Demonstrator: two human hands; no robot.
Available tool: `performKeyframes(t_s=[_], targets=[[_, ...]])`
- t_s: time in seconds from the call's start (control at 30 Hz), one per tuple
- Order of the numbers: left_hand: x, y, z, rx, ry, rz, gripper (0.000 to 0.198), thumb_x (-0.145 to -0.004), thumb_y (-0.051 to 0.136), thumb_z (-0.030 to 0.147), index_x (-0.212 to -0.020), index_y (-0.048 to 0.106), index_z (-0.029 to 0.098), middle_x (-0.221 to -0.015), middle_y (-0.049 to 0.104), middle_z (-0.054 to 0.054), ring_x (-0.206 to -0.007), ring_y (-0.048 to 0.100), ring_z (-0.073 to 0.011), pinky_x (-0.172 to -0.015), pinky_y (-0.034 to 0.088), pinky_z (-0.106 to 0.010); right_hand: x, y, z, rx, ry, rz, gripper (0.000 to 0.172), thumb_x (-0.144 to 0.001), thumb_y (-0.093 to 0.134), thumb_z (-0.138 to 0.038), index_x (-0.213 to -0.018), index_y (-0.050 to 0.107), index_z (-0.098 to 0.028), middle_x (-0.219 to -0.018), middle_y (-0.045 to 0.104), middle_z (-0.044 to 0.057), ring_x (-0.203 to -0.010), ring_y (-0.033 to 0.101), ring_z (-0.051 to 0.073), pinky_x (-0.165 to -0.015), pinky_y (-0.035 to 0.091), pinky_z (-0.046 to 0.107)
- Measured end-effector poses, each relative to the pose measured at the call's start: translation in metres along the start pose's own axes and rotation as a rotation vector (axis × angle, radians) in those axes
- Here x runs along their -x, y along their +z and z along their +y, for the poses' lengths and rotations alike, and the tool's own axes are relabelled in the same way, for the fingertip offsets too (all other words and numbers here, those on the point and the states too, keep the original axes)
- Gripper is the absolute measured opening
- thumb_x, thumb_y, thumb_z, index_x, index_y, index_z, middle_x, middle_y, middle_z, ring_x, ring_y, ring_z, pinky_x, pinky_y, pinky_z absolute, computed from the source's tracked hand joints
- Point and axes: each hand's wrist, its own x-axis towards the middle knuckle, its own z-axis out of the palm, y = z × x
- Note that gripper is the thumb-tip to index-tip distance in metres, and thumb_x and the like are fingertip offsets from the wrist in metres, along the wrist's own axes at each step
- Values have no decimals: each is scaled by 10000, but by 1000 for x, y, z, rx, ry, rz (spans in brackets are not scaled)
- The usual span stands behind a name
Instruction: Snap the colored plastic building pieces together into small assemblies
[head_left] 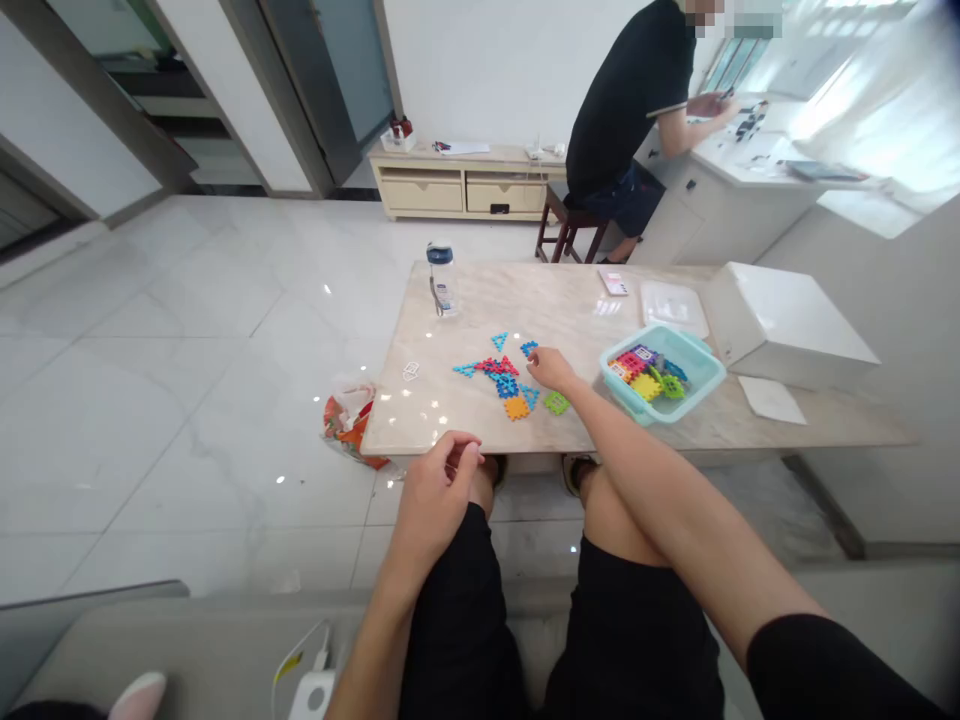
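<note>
My right hand (551,368) reaches over the table, its fingers closed at the edge of a blue plastic building piece (529,348). My left hand (441,485) is held near the table's front edge, above my knee, with fingers loosely curled and nothing visible in them. Beside the right hand lies a group of flat interlocking pieces: red pieces (504,366), a blue square (507,387), an orange square (517,408) and light-blue triangles (529,396). A green square (556,402) lies just below the right wrist. Farther back is another blue triangle (499,341).
A turquoise basin (700,384) of mixed pieces stands right of my forearm. Behind it are a clear lid (673,308) and a white box (795,325). A water bottle (442,285) stands at the table's back left. Another person (630,100) sits at a far counter.
</note>
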Motion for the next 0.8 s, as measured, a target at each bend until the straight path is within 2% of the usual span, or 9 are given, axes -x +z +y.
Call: performKeyframes(t_s=[0.17, 0.3, 0.43, 0.57, 0.67, 0.8], targets=[[0, -4, -4, -13, -34, 1, 244, -1006, 625, 467, -1046, 744, 258, -916, 806, -52, -766, 724, -244, -727, 546, -347, -13, 14, -26, -2, 16, -26, 503, -1050, 604, -450, -1411, 663, -105, -1441, 671, 216, -1331, 633, 301, -1110, 483, 335], [0, -7, -4, -36, -47, -7, 285, -1014, 600, 492, -1056, 741, 248, -924, 808, -51, -756, 721, -237, -749, 555, -349, -15, 23, -48, 5, 69, -1, 573, -1037, 628, -547, -1380, 655, -88, -1443, 634, 261, -1337, 619, 341, -1087, 505, 383], [0, -11, -8, -60, -72, -17, 329, -1028, 566, 521, -1061, 732, 238, -919, 804, -46, -779, 730, -237, -779, 566, -354, -15, 29, -66, 2, 107, 43, 503, -1027, 672, -507, -1314, 678, -94, -1394, 658, 254, -1319, 632, 335, -1019, 530, 366], [-2, -14, -12, -68, -82, -12, 344, -1024, 565, 545, -1065, 731, 246, -913, 805, -42, -790, 742, -243, -791, 577, -363, -19, 32, -71, -10, 124, 69, 404, -1029, 674, -445, -1238, 719, -103, -1313, 703, 234, -1225, 684, 313, -950, 540, 333], [-2, -14, -12, -74, -90, -15, 343, -1014, 574, 551, -1054, 732, 249, -906, 806, -41, -779, 743, -245, -790, 581, -368, -23, 33, -68, -16, 100, 107, 417, -1049, 630, -432, -1281, 700, -93, -1362, 674, 239, -1239, 665, 315, -974, 529, 343], [-3, -14, -12, -85, -83, -16, 351, -1013, 571, 556, -1053, 736, 249, -907, 808, -41, -781, 749, -247, -777, 582, -363, -26, 35, -67, -26, -58, 117, 416, -1052, 623, -471, -1285, 707, -138, -1362, 678, 177, -1260, 632, 269, -1079, 472, 320]])
